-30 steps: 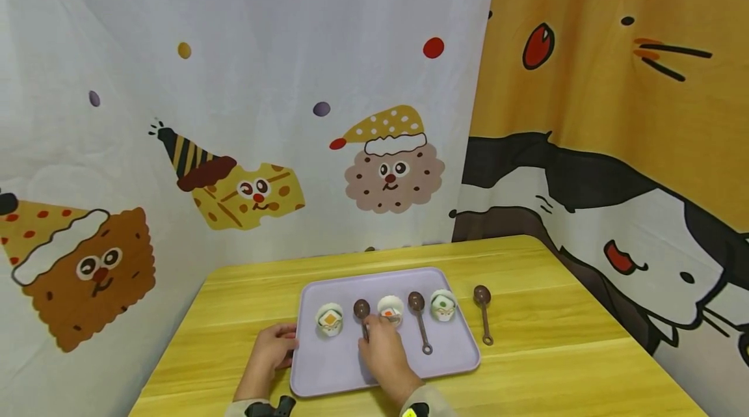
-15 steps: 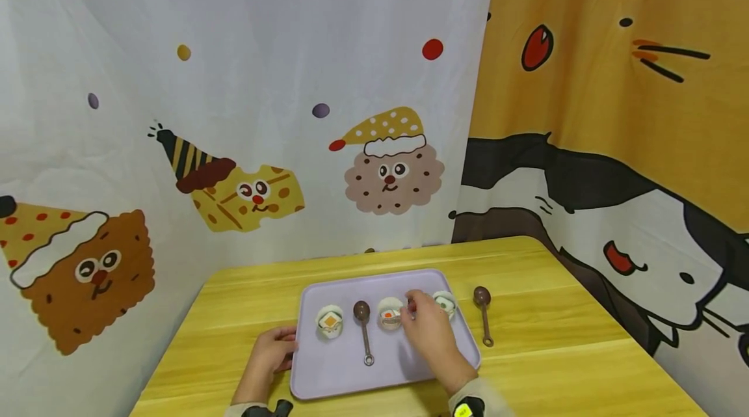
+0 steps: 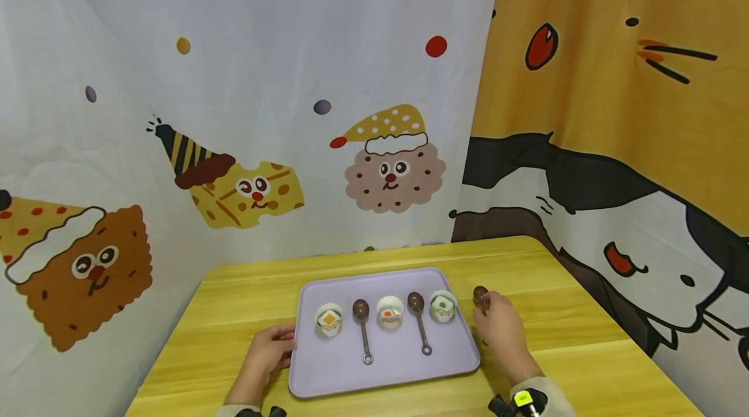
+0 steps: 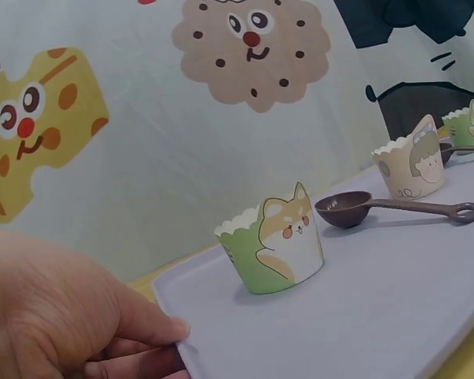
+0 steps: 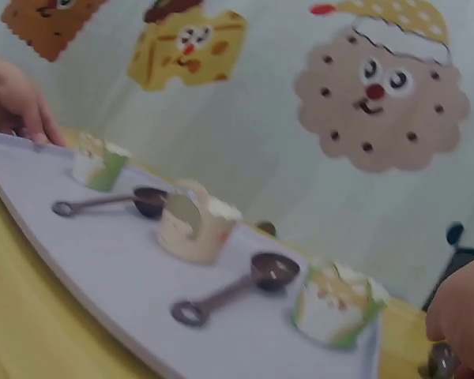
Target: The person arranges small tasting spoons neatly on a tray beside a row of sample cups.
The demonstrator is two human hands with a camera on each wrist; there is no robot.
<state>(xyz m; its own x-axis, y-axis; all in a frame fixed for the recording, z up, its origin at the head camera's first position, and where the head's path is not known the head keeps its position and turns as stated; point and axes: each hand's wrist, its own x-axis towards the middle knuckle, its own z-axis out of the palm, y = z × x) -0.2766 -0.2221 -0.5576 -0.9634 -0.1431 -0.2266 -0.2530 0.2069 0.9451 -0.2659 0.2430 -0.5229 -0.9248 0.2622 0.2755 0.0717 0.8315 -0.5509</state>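
Observation:
A lilac tray (image 3: 339,371) bears three paper baking cups with scalloped rims. In the left wrist view, my left hand (image 4: 71,316) holds the tray's left edge, thumb on the rim and fingers against the side below. Beyond the tray's right edge, my right hand (image 3: 506,332) grips a brown measuring spoon (image 3: 481,298); its bowl shows past the fingertips and most of the handle is hidden. On the tray, one measuring spoon (image 3: 361,319) lies between the left cup (image 3: 329,321) and the middle cup (image 3: 390,313). Another measuring spoon (image 3: 419,319) lies before the right cup (image 3: 443,307).
The yellow wood-patterned table (image 3: 562,339) extends around the tray on all sides. Behind it hangs a white cartoon-printed curtain (image 3: 374,79), with an orange cat-patterned cloth (image 3: 556,92) at the right. Small coloured pieces show inside the cups.
My right hand has moved rightward from the left spoon, past the second spoon, to the spoon off the tray. My left hand stays at the tray's edge.

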